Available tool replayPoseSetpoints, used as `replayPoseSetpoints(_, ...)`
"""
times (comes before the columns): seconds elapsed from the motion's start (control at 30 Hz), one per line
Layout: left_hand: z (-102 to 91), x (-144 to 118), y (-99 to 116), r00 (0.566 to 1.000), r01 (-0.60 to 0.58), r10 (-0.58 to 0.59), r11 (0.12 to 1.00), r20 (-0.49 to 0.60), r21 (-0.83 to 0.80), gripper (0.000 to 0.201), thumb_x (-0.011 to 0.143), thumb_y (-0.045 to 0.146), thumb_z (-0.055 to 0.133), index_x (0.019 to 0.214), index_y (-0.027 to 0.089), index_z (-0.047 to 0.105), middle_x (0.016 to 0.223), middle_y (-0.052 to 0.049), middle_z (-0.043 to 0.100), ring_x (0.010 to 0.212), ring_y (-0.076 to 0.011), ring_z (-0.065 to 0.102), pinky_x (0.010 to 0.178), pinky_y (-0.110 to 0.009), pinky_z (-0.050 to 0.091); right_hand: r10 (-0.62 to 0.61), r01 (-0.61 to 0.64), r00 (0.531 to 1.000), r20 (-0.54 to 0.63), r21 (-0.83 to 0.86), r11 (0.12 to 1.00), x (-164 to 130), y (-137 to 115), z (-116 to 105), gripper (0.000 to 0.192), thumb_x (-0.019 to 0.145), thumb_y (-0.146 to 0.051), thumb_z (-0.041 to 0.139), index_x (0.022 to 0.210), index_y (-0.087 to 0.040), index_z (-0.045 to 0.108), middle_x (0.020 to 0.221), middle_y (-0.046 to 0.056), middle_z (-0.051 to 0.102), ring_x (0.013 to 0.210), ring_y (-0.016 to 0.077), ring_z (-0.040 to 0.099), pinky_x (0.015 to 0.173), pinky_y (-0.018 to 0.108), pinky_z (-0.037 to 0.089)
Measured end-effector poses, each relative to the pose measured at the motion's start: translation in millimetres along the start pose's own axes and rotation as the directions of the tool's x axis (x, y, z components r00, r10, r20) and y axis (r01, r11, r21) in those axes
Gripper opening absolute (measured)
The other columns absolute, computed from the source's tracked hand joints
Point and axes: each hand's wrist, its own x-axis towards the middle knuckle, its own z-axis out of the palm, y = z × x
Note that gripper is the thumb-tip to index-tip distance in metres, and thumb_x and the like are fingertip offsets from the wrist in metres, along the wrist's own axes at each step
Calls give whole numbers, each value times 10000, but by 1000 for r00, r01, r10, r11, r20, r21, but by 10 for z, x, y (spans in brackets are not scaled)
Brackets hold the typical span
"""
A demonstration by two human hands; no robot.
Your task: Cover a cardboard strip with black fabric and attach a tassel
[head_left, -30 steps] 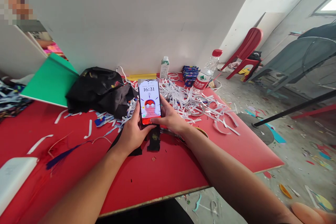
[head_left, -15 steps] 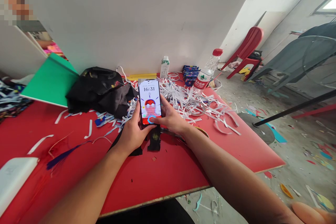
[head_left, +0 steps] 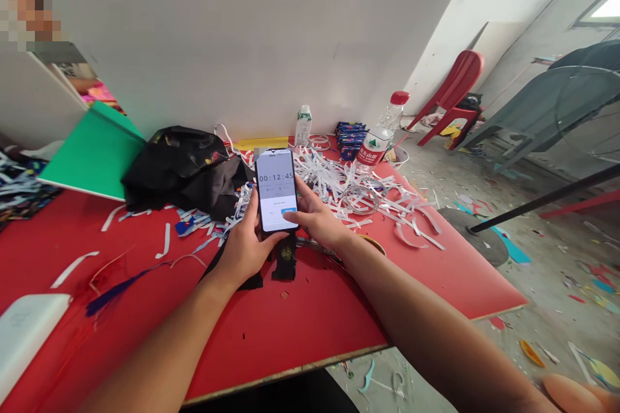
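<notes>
A smartphone (head_left: 276,190) is held upright above the red table (head_left: 310,322), its screen showing "00:12:45" over a white pop-up with a blue button. My left hand (head_left: 247,242) grips its left side and lower edge. Around the right side curls my right hand (head_left: 317,216), with the thumb on the screen at the blue button. Beneath the phone lie pieces of black cloth (head_left: 285,259), partly covered by the hands. White paper strips (head_left: 324,171) are heaped just behind and to the right.
A water bottle with a red cap (head_left: 378,135) and a smaller white bottle (head_left: 303,126) stand at the back. Black fabric (head_left: 184,168) and a green board (head_left: 92,151) are at left. A white panel (head_left: 252,45) closes off the far side; scraps litter the floor.
The phone's screen has gone from a lock screen reading 16:31 to a timer display with a pop-up. My right thumb has shifted slightly up the screen. Both hands keep their hold.
</notes>
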Motion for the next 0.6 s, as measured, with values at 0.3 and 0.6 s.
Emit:
replayPoseSetpoints(0.3, 5, -2, -12, 1000, 7, -7, 1000, 6, -18, 1220, 836, 268, 862, 1766, 240, 72, 1493, -136, 701, 1373, -331, 682, 1145, -479, 565, 20, -18, 997, -70, 31, 999, 1, 6, -21, 785, 799, -213, 691, 1557, -331, 522, 1358, 16, 769, 1077, 247, 766, 839, 372, 663)
replayPoseSetpoints(0.6, 3, 2, -14, 1000, 2, -2, 1000, 14, -19, 1218, 841, 275, 856, 1766, 236, 65, 1500, -132, 695, 1361, -318, 692, 1166, -477, 546, 16, -14, 996, -85, 27, 1000, 6, 11, -25, 765, 806, -235, 672, 1555, -322, 540, 1368, 18, 770, 1065, 252, 776, 809, 363, 667)
